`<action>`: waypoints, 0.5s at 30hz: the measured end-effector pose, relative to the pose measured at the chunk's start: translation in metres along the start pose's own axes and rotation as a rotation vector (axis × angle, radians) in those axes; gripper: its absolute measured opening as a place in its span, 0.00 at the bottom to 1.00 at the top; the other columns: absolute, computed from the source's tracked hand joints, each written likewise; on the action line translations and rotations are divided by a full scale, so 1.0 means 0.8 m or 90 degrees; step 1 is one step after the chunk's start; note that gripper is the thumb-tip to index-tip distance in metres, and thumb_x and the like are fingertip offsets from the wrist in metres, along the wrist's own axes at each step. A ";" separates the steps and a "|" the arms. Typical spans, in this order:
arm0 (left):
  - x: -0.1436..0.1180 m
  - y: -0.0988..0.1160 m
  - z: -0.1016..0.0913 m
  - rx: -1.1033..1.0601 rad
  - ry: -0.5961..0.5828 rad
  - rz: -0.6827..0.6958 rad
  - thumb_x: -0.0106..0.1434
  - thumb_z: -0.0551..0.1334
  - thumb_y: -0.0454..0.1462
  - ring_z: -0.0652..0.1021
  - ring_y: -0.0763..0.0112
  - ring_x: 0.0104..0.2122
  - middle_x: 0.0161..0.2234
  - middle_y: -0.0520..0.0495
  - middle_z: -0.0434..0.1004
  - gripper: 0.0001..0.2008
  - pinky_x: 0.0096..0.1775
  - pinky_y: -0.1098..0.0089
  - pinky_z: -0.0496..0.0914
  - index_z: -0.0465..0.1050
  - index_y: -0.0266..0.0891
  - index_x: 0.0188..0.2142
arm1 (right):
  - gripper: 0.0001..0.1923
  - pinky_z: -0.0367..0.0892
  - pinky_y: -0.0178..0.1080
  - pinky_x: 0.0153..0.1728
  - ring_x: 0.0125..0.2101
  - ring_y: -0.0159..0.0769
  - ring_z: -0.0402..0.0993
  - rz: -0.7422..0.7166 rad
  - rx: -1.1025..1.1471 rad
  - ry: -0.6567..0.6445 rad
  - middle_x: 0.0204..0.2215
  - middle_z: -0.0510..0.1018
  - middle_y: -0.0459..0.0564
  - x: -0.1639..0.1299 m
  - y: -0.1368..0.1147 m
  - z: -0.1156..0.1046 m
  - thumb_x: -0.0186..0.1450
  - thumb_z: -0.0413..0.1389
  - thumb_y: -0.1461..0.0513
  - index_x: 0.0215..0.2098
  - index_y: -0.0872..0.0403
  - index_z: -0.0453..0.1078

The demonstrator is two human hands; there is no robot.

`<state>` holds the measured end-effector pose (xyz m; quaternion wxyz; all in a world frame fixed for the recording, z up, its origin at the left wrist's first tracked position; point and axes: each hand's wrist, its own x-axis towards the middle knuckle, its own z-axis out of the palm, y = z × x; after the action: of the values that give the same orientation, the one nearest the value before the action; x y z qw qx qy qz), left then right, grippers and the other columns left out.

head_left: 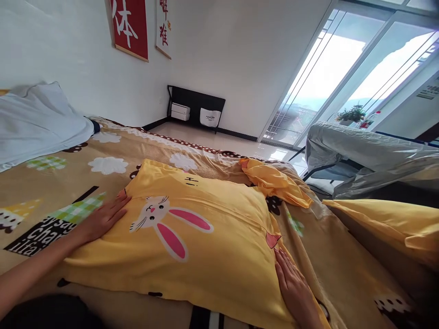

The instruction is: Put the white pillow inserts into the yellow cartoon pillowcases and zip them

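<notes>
i see the yellow rabbit pillow (192, 237) lying flat at centre frame on the patterned bedspread (113, 151), my left hand (103, 218) and right hand (293, 285) spread flat against its side edges – cased and laid, it seems, with only smoothing left – gripping nothing.

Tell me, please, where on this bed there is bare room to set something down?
Free: the bedspread between the white pillow and the yellow pillow, and the strip right of the right hand. Crowded: the middle, where both hands, the left hand too, lie flat against the yellow pillow, and by the crumpled yellow cloth.
</notes>
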<state>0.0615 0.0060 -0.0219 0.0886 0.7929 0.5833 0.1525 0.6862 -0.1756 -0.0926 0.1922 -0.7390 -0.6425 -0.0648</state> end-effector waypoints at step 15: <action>-0.038 0.015 -0.052 -0.040 -0.027 -0.341 0.62 0.44 0.57 0.77 0.53 0.48 0.50 0.35 0.76 0.40 0.47 0.64 0.68 0.57 0.29 0.62 | 0.24 0.60 0.47 0.59 0.64 0.40 0.55 -0.210 0.111 0.170 0.64 0.61 0.55 0.084 -0.214 -0.090 0.71 0.45 0.56 0.63 0.53 0.58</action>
<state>0.0494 -0.0281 0.0167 0.1627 0.6099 0.7654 0.1252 0.5411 -0.1223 0.0308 0.3256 -0.5895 -0.7266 -0.1365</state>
